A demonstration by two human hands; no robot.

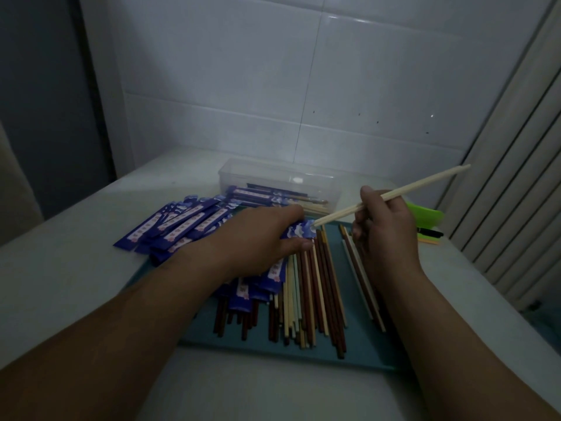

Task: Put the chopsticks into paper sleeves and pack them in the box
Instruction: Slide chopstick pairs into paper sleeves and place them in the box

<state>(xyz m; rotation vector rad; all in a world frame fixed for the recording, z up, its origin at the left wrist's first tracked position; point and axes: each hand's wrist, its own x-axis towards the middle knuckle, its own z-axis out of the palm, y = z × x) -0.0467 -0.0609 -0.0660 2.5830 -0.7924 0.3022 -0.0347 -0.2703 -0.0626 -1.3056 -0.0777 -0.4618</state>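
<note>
Loose chopsticks [306, 299] are lying across the teal tray [358, 344]. Over the tray's far half, the left hand [261, 238] is pinching a blue sleeve [299, 231] near its mouth while the right hand [385, 232], fingers curled, is holding pale chopsticks [431, 180], tips touching that opening. Misaligned tips could be crumpling the paper. The clear box [226, 177] is sitting just behind the tray.

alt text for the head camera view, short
The right hand holds pale chopsticks with their tips at the mouth of a blue paper sleeve gripped by the left hand. Beneath them loose chopsticks lie on a teal tray, with a pile of sleeves to the left and a clear box holding sleeved pairs behind.
</note>
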